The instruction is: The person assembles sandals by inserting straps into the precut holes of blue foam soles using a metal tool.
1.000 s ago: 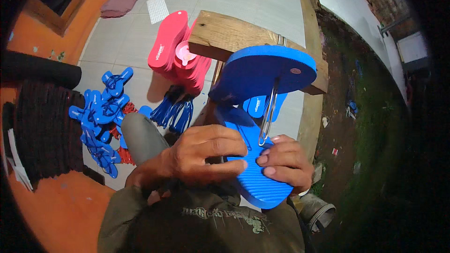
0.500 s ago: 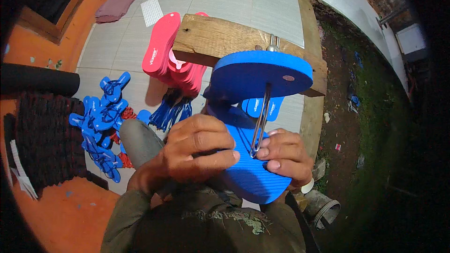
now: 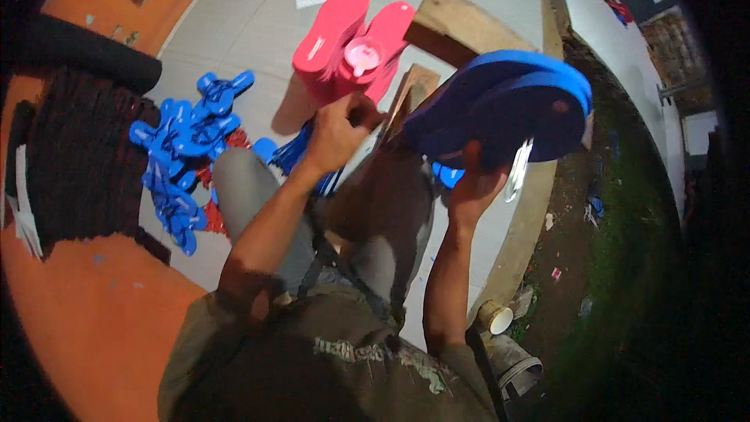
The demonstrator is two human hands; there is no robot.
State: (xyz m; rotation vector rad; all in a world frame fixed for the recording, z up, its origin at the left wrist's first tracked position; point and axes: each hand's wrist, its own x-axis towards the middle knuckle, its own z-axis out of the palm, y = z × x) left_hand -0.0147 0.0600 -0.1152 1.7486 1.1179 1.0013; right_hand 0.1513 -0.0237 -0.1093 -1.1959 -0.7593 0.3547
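**Blue soles in my right hand, left hand out at the pink stack**

Tiled floor, pale, carries most of it. A wooden plank bench runs across its far edge toward the grass side.

Pink sandal soles stand stacked at the bench's near left corner, a round pink lid-like piece resting on top.

Blue sandal soles, a small stack, are held up over the bench's near edge. My right hand is closed under them from below, thumb up against the underside. A metal wire tool hangs from the stack beside that hand.

Blue thong straps lie heaped on the floor to my left, well apart from the bench.

My left hand is curled just beside the pink stack's base; whether it pinches anything I cannot tell.

Judgement: foam soles, light, bendy, easily dented. Best held flat across the middle, not by the thin rim.
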